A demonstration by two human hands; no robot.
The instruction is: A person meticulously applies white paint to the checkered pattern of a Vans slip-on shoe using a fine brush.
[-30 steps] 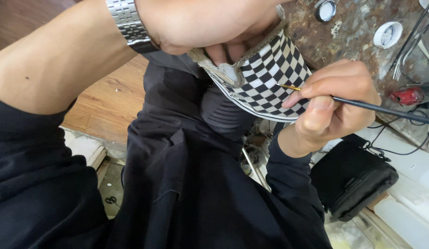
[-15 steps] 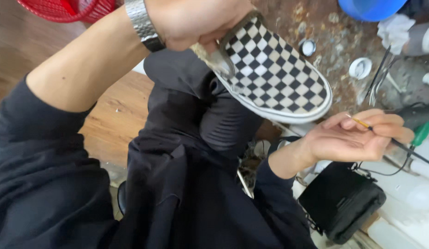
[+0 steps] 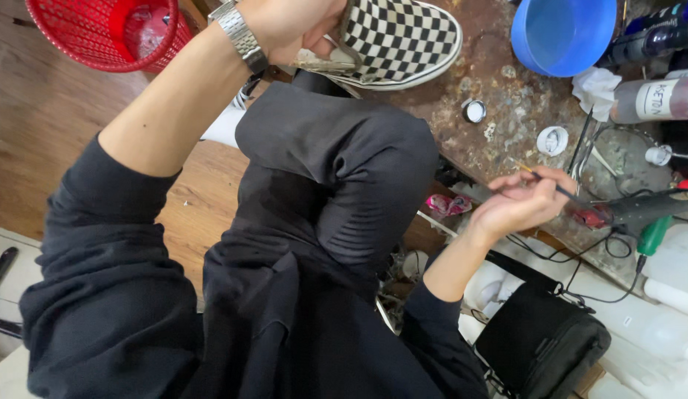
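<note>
My left hand (image 3: 296, 26), with a metal watch (image 3: 239, 33) on its wrist, grips a black-and-white checkered slip-on shoe (image 3: 403, 41) by its opening at the top of the head view. The shoe is held out over the stained workbench (image 3: 506, 125). My right hand (image 3: 518, 203) is lower right, away from the shoe, pinching a thin paintbrush (image 3: 558, 191) whose tip points up and left. My crossed legs in dark trousers fill the middle.
A blue bowl (image 3: 562, 33), bottles (image 3: 654, 96), a crumpled tissue (image 3: 597, 89) and small round caps (image 3: 552, 140) crowd the bench. A red mesh basket (image 3: 107, 33) stands on the wooden floor at top left. A black bag (image 3: 543, 343) and cables lie lower right.
The brush has come off the shoe and my right hand has dropped down and right. My left hand has carried the shoe up and away.
</note>
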